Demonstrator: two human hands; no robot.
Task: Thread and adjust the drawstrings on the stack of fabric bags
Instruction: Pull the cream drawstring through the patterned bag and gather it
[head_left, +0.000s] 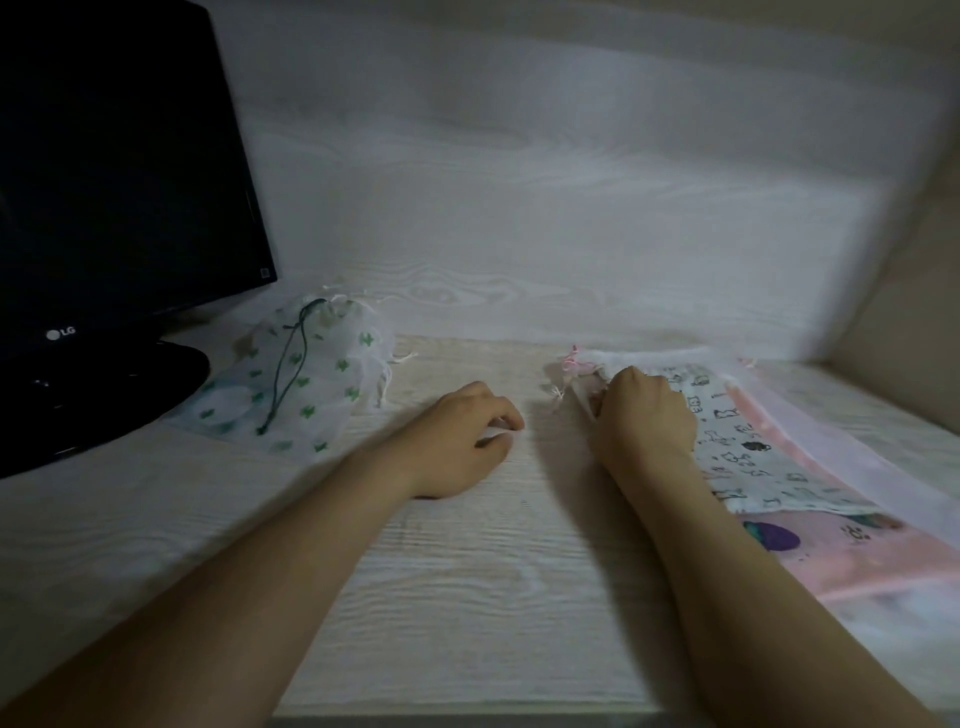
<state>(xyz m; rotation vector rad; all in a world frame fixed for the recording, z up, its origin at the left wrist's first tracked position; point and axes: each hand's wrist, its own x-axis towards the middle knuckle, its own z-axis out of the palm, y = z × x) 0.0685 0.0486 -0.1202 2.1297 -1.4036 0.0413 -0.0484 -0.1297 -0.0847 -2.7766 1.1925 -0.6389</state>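
Bags lie stacked, top edge pinched by right hand, its grip's fingertips hidden; left hand loose, empty.

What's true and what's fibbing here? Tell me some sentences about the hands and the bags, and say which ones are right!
1. The right hand grips the top edge of the black-printed bag. True.
2. The left hand lies on the green-printed bags. False: it rests on the bare table, apart from both piles.
3. A dark green cord lies across the green-printed bags. True.
4. The monitor stands behind the black-printed bag. False: it stands at the far left, beside the green-printed bags.
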